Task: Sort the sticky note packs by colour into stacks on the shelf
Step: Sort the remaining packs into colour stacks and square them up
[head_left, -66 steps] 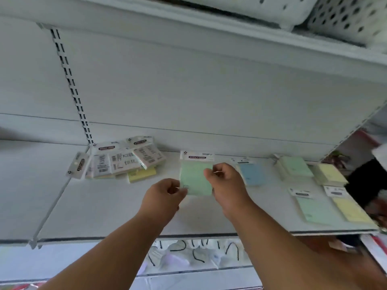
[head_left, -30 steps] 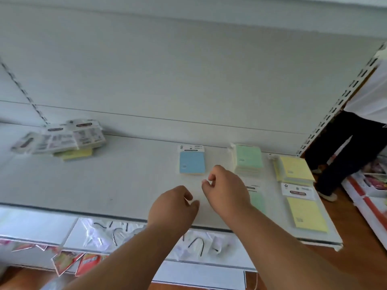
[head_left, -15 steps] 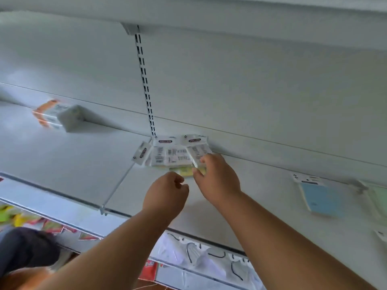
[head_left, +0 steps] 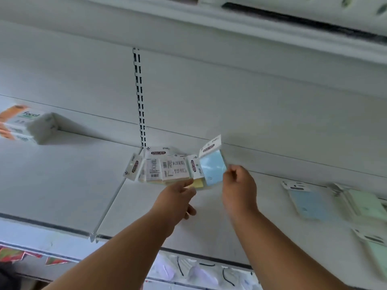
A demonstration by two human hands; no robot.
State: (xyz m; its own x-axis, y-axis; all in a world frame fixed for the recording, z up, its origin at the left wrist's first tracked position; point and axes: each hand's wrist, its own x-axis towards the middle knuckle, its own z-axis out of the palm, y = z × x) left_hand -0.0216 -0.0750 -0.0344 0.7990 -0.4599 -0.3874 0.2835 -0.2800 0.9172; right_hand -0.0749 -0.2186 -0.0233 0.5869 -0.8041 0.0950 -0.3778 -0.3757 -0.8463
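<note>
My right hand (head_left: 238, 186) pinches a blue sticky note pack (head_left: 212, 166) by its lower right corner and holds it tilted above the white shelf (head_left: 209, 216). Just left of it lies an unsorted pile of packs (head_left: 161, 168), most face down with barcodes up, a yellow pack (head_left: 198, 183) at its bottom. My left hand (head_left: 178, 196) reaches to the pile's front edge, fingers extended toward the yellow pack. Further right on the shelf lie a blue pack (head_left: 307, 203), a green stack (head_left: 364, 203) and another green pack (head_left: 377, 252).
A white and orange tissue box (head_left: 25, 124) stands on the shelf at far left. A slotted upright (head_left: 140, 97) runs down the back panel behind the pile. Another shelf (head_left: 272, 19) overhangs above. Bagged hooks (head_left: 188, 271) hang on the level below.
The green pack that both hands held has been set down at the right. The view swung left to the pile, and my right hand lifted a blue pack from it.
</note>
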